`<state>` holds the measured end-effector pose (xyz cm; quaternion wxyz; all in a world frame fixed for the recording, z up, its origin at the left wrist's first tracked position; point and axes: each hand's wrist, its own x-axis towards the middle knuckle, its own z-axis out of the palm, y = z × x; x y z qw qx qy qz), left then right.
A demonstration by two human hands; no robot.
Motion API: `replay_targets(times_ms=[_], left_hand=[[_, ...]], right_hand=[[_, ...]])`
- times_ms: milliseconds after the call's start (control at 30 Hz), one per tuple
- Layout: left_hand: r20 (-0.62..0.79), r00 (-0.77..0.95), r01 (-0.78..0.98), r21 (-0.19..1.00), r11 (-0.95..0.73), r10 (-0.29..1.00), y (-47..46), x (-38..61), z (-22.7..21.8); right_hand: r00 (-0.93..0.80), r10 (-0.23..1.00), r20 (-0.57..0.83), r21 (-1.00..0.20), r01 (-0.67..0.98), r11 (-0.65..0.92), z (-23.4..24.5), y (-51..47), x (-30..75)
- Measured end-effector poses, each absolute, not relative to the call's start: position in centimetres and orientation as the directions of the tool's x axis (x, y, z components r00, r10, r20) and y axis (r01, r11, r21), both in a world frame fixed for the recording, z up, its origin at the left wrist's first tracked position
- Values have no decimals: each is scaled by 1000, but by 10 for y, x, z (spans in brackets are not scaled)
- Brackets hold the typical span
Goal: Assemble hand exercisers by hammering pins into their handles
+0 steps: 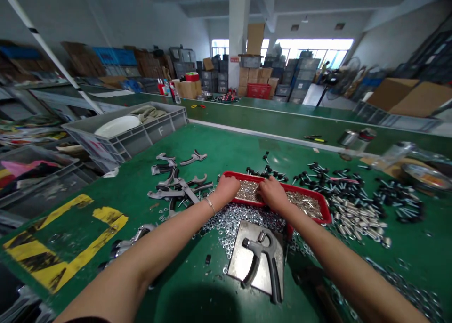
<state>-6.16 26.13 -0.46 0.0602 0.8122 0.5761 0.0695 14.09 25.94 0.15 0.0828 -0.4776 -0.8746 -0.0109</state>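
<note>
My left hand (pixel 228 188) and right hand (pixel 272 191) reach into the red tray (pixel 326 211) of small metal parts (pixel 248 190), fingers curled; I cannot tell whether they pinch anything. The hand grip (pixel 274 273) lies nearer me, on a metal plate (pixel 243 234).

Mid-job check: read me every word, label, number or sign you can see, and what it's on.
"F": side wall of the grey crate on the left.
Red sign on the pillar: too small to read.
Pale marks on the stacked crates behind: too blurred.
Grey-and-black hand grip on the metal plate: no text I can make out.
</note>
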Motion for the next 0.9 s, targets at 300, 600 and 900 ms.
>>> replay_targets(times_ms=[300, 600, 900], left_hand=[[116, 285, 939, 168, -301, 952, 253, -66, -4], [252, 215, 696, 639, -329, 944, 181, -71, 13], [-310, 176, -95, 939, 330, 934, 86, -100, -18]], right_hand=[[-286, 928, 240, -477, 797, 369, 14, 232, 149], [-274, 958, -78, -899, 435, 51, -15, 90, 199], [-304, 948, 97, -738, 617, 273, -33, 82, 183]])
